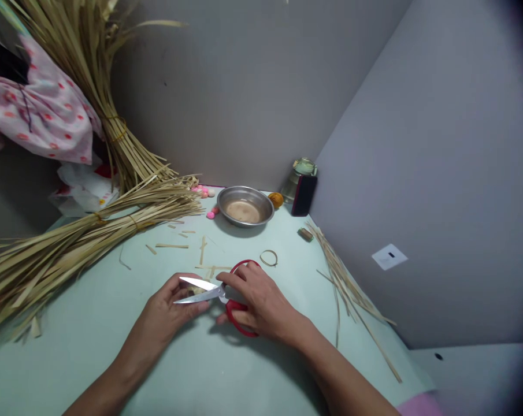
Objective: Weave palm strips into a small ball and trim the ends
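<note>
My right hand (pixel 261 294) grips a pair of scissors (pixel 220 292) by its red handles, with the two blades spread apart and pointing left. The blades lie over my left hand (pixel 174 306), whose fingers are curled around a small pale-yellow piece that looks woven from straw (pixel 195 290). Much of that piece is hidden by the blades and fingers. Just beyond my hands, short cut straw strips (pixel 213 267) are scattered on the table. A thin ring (pixel 269 257) rests to the right of them.
A metal bowl of liquid (pixel 244 211) stands at the back. Tied straw bundles (pixel 114 214) cover the left side. Loose straw strips (pixel 352 283) lie along the right edge. A phone (pixel 304 195) leans on a jar (pixel 292 179), near a small spool (pixel 305 234).
</note>
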`<state>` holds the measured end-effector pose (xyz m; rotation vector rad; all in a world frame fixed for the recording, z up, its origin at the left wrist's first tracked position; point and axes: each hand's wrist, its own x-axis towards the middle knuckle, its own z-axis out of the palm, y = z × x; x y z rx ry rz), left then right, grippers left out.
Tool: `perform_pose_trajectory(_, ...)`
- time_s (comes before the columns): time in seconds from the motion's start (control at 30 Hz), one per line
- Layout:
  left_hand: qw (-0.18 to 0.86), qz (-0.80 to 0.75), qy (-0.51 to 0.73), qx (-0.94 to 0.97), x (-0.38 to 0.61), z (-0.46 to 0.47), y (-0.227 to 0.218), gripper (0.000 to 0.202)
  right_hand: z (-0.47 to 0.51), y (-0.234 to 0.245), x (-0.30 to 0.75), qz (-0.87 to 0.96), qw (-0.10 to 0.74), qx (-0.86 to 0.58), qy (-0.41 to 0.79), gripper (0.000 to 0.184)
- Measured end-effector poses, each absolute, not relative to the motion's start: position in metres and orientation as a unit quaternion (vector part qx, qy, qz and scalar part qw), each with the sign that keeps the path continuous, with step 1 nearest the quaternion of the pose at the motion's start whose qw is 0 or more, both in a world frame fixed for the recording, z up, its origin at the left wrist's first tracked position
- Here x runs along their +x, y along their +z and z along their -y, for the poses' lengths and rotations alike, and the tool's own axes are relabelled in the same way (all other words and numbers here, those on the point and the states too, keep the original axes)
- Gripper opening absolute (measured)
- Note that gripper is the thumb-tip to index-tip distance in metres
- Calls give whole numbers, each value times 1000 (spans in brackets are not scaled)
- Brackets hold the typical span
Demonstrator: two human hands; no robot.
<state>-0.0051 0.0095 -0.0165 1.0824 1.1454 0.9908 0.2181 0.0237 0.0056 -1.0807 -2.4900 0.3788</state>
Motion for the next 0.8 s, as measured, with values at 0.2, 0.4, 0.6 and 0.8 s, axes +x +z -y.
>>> perform_pose_trajectory(0.2,597,-500,423,464,-5,-10,-18,36,-24,8,218,892,186,-389,136,63)
perform_pose_trajectory(0.4,597,-503,421,462,-6,-9,-21,35,-25,7,221,886,175,-404,148,51)
perform_pose_trajectory(0.6,605,-484,437,457,-5,-10,-26,38,-27,6,223,853,215,-422,219,42)
perform_pose_trajectory(0.8,613,-477,449,443,-8,-13,-38,50,-30,4,223,799,301,-443,273,44)
